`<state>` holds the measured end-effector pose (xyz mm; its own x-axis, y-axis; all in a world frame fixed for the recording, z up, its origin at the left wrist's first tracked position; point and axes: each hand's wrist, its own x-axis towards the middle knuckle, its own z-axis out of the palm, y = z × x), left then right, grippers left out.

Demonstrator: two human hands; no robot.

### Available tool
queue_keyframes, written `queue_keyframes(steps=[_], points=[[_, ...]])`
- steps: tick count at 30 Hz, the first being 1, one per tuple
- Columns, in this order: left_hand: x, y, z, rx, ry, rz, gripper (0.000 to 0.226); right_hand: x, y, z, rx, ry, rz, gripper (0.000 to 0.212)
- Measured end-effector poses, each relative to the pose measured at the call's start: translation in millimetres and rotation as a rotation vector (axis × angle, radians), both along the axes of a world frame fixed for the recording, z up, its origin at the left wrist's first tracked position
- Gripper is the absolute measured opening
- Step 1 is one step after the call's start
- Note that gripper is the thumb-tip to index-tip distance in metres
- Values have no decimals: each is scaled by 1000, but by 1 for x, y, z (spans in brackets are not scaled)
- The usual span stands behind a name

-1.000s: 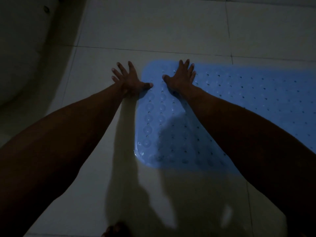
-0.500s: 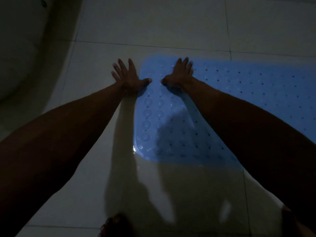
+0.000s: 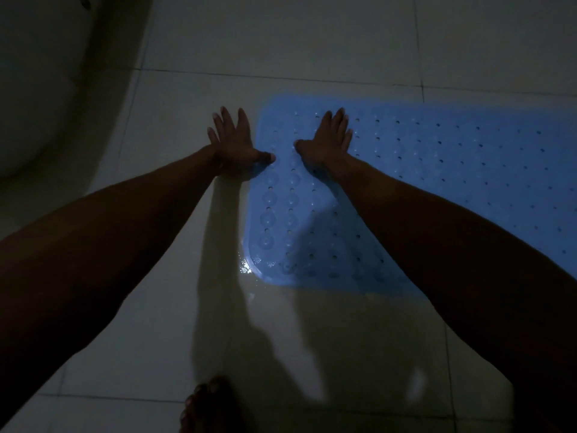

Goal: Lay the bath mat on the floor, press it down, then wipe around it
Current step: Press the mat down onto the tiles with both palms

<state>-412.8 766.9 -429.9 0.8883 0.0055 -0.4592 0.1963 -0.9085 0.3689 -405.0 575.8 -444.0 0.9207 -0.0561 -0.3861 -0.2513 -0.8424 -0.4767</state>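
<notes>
A light blue bath mat (image 3: 437,189) with rows of holes and round suction cups lies flat on the pale tiled floor (image 3: 281,42), running off the right edge. My right hand (image 3: 327,142) presses flat on the mat near its left end, fingers straight. My left hand (image 3: 232,142) lies flat on the tile just left of the mat, its thumb tip touching the mat's left edge. No cloth is in view.
A large pale curved fixture (image 3: 37,82) fills the upper left corner. A small wet glint (image 3: 245,265) shines on the floor at the mat's near left corner. My bare toes (image 3: 206,401) show at the bottom edge. The room is dim.
Both hands stay spread flat in nearly the same spots; the right hand's fingers have flattened out again on the mat. The view has shifted slightly.
</notes>
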Motion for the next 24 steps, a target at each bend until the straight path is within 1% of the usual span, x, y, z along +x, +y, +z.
queue_keyframes(steps=[3,6,9,13,15,19,24], points=[[-7,-5,-2,-13,-7,5,123,4,-13,8,33,102,110,121],[-7,-4,-2,-19,14,2,122,4,-22,13,-29,151,220,135],[-9,-4,-5,-19,13,-12,120,-1,-16,17,-69,155,175,134],[-16,-4,-5,-51,-18,-31,117,-1,3,26,12,231,-52,129],[-19,-2,-4,-41,13,-43,122,2,2,26,53,271,-96,132],[-20,2,1,-24,52,-88,134,-2,-10,24,63,226,-19,135],[-18,3,1,-5,69,-111,138,-14,-13,14,98,110,33,126]])
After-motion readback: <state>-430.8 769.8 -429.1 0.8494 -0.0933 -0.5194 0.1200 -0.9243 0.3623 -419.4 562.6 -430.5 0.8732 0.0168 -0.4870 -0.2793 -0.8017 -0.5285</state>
